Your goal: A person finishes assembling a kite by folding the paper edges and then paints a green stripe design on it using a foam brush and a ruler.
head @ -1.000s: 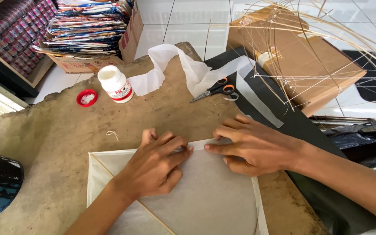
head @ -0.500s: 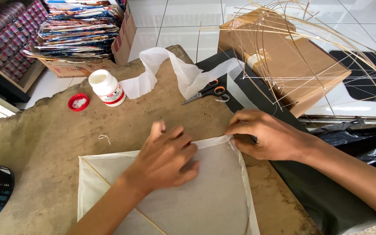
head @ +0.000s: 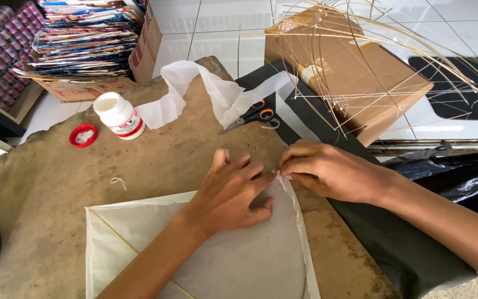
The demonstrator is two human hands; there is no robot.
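Observation:
A white paper kite (head: 139, 232) with thin bamboo sticks lies flat on a brown work board (head: 51, 177). My left hand (head: 230, 194) rests flat on the paper near its upper right corner, fingers spread. Just right of it, my right hand (head: 327, 171) pinches the paper's top corner between its fingertips. An open white glue bottle (head: 118, 115) stands at the upper left of the board, with its red cap (head: 83, 135) lying beside it. Scissors with orange and black handles (head: 248, 117) lie above my hands.
A strip of white paper (head: 195, 91) trails across the board's top. A cardboard box (head: 355, 83) with several bamboo kite frames on it stands at the upper right. Stacked printed sheets (head: 78, 39) fill the upper left. Black plastic sheet (head: 416, 243) lies under my right arm.
Both hands have slid rightwards along the kite's top edge to its right corner. The right hand now pinches the corner.

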